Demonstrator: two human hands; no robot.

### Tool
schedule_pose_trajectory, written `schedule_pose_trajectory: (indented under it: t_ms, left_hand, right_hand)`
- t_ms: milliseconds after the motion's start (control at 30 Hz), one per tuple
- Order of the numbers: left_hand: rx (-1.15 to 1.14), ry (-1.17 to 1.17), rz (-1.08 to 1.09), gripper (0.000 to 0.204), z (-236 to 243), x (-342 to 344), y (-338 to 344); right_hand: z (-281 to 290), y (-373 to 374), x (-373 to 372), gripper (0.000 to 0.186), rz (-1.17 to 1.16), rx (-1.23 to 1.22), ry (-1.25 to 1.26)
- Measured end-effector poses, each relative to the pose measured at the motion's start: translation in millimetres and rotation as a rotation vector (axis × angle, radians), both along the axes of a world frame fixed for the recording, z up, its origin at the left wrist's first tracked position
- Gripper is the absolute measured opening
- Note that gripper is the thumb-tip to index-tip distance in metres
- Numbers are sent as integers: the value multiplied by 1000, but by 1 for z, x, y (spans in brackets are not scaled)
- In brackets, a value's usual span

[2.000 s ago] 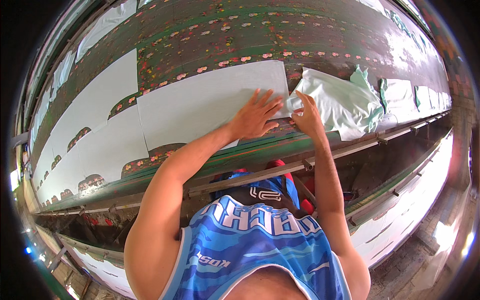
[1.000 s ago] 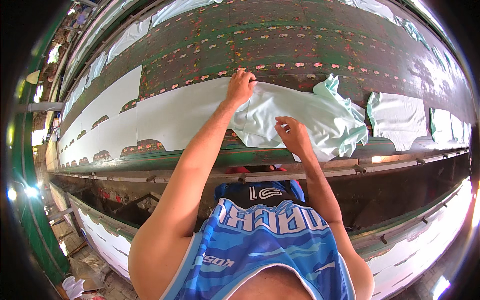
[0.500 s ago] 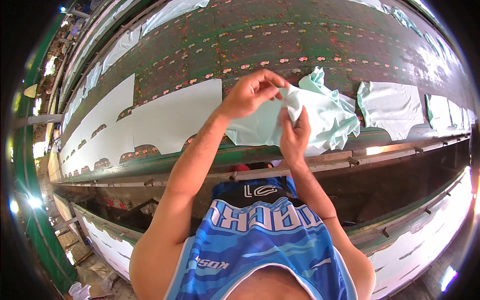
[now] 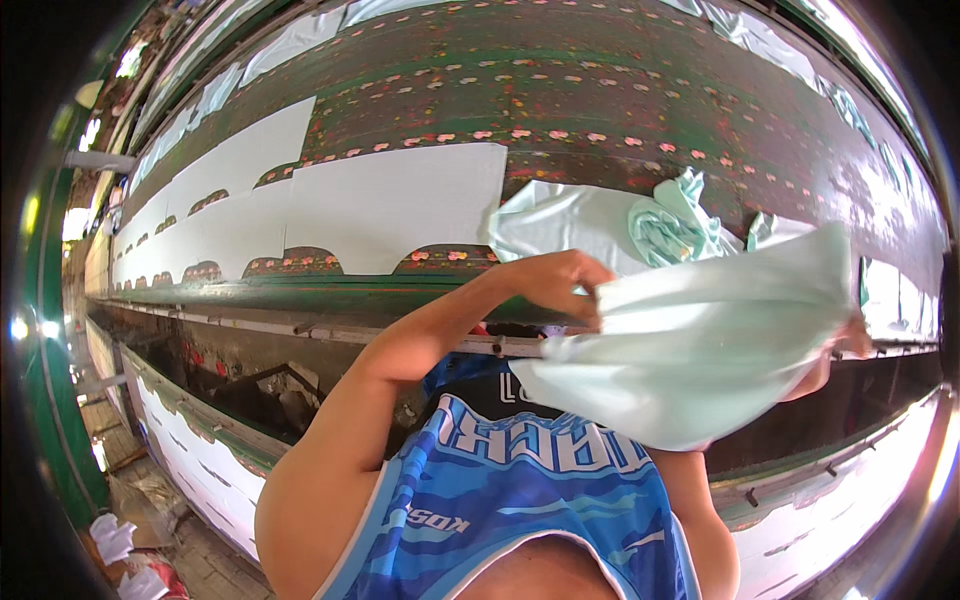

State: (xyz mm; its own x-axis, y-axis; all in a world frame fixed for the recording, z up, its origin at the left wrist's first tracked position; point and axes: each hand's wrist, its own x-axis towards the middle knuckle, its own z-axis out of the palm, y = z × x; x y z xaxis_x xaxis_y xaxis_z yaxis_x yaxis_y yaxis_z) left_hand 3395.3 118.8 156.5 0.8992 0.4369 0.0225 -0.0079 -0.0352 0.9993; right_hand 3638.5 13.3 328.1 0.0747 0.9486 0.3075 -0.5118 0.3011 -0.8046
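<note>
A pale mint fabric piece [image 4: 720,330] is spread in the air between my two hands, in front of the table's near edge and partly over my shirt. My left hand [image 4: 568,284] pinches its left edge, fingers curled. At the right edge my right hand [image 4: 845,345] grips the cloth, with much of that hand and its forearm hidden behind it. Motion blurs the fabric's lower part. Beyond it, on the table, lies more mint fabric [image 4: 570,215], its right part bunched into a twisted heap [image 4: 675,225].
White flat pieces with curved cut-outs [image 4: 400,205] lie in rows on the left of the long dark, paint-speckled table [image 4: 430,100]. A rail [image 4: 400,338] runs along its near edge. More fabric pieces [image 4: 765,45] lie along the far side. Another table [image 4: 200,460] stands behind me.
One fabric piece has come up off the bunched cloth and is now stretched out. My right hand has moved right, my left hand right and nearer. The view has shifted too.
</note>
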Motion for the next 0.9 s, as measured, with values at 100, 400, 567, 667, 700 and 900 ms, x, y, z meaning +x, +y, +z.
schedule_pose_trajectory:
  t_ms: [100, 400, 567, 667, 700, 900]
  left_hand:
    - [17, 17, 45, 38, 2, -74, -13]
    - [-394, -758, 1023, 29, -46, -345, -43]
    - [-293, -405, 1660, 21, -19, -445, -4]
    - [-124, -55, 1809, 20, -48, -516, 27]
    - [-95, 16, 1816, 22, -59, -539, 38]
    - [350, 324, 1782, 28, -108, -607, 143]
  right_hand:
    - [-11, 13, 28, 48, -170, 45, 57]
    - [-122, 151, -35, 27, -413, -342, -31]
    - [-207, 192, -130, 22, -141, -235, -262]
    - [-232, 219, -193, 24, -59, -316, -550]
    - [-238, 230, -211, 30, -15, -362, -575]
    - [-257, 307, -258, 44, -17, -276, -980]
